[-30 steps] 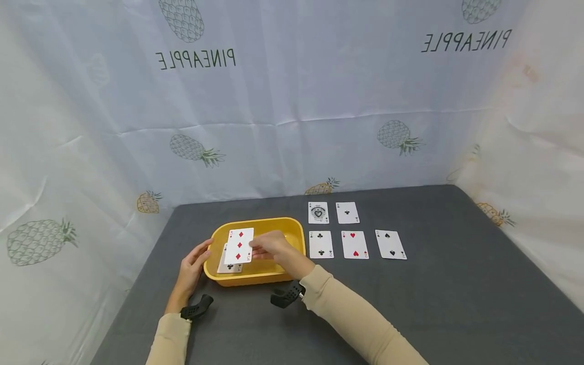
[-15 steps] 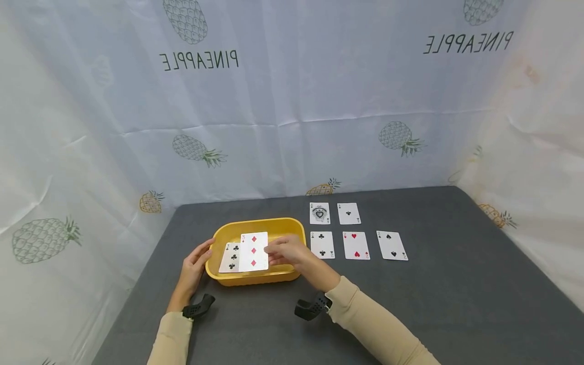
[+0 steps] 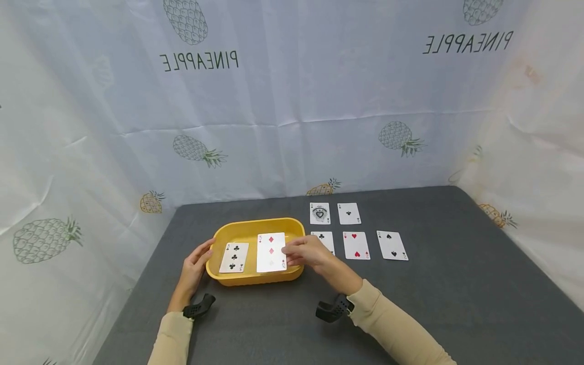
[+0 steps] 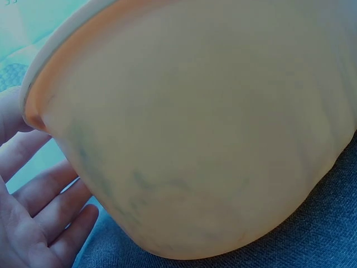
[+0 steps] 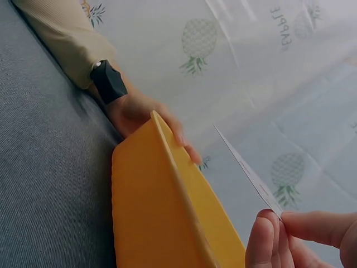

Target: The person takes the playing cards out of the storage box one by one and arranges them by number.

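Observation:
A yellow plastic tray point(image 3: 255, 279) stands on the table; its outer wall point(image 4: 201, 111) fills most of the left wrist view. My left hand point(image 3: 193, 266) holds its left rim, with the lower fingers point(image 4: 58, 209) spread along the outside. Inside the tray lies a three of clubs card point(image 3: 234, 257), face up at the left end. My right hand point(image 3: 310, 253) pinches a three of diamonds card point(image 3: 271, 252) by its right edge, over the tray's right half. The right wrist view shows that card point(image 5: 248, 173) edge-on between thumb and fingers, above the rim.
Right of the tray lie an ace with a large ornate emblem point(image 3: 320, 213), an ace of clubs point(image 3: 349, 213), a two of clubs point(image 3: 323, 238) partly behind my right hand, a two of hearts point(image 3: 356, 245) and a two of spades point(image 3: 392, 246). White pineapple-print curtains point(image 3: 283, 91) surround the dark table point(image 3: 456, 284).
My right hand has moved right with the three of diamonds, which covered part of the three of clubs before. The three of clubs now shows whole. My left hand stays on the rim.

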### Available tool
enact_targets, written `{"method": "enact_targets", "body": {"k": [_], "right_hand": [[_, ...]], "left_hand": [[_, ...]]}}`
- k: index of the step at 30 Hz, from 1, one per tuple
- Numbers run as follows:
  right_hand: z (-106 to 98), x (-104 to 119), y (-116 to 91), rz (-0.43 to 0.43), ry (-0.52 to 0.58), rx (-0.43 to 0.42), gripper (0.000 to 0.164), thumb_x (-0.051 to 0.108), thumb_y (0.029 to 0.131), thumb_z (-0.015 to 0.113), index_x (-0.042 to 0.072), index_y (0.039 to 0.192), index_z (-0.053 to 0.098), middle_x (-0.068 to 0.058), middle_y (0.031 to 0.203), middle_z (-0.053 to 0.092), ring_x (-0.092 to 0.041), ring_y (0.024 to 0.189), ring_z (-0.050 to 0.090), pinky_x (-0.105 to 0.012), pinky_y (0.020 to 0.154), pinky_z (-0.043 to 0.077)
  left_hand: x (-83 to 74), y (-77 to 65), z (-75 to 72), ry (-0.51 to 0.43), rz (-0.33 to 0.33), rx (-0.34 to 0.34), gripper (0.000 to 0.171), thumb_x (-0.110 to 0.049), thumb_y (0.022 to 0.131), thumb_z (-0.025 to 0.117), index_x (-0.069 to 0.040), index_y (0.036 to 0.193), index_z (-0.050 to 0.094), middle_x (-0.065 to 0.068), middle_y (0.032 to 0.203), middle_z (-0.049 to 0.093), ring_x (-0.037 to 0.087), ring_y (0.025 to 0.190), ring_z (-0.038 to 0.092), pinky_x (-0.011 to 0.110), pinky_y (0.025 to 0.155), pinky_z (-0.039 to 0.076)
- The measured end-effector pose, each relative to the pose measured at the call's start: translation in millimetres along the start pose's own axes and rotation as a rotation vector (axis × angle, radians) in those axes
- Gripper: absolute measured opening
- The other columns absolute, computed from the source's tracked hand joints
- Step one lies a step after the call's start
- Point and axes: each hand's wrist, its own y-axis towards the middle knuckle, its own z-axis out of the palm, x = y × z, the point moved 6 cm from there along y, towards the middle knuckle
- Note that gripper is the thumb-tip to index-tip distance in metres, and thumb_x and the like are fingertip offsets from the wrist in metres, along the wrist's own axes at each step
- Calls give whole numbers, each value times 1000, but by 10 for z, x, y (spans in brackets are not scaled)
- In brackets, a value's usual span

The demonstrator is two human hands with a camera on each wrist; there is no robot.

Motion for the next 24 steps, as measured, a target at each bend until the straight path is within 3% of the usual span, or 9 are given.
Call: {"method": "enact_targets", "body": {"k": [9, 24], "right_hand": [[-209, -62, -102, -35, -30, 25, 24, 6, 87, 66, -12, 102, 65, 3, 64, 61, -6, 58, 60, -20, 61, 57], [-619, -289, -329, 7, -145, 88, 26, 9, 89, 64, -13, 104, 65, 3, 66, 63, -6, 59, 62, -21, 62, 57]], "left_hand": [[-33, -15, 13, -14, 18, 8, 48, -16, 100, 51, 11, 138, 41, -29, 114, 60, -12, 105, 58, 8, 84, 50], [-44, -26, 11, -17, 25, 5, 49, -15, 100, 50, 14, 138, 39, -28, 114, 61, -12, 106, 58, 8, 85, 50]]}}
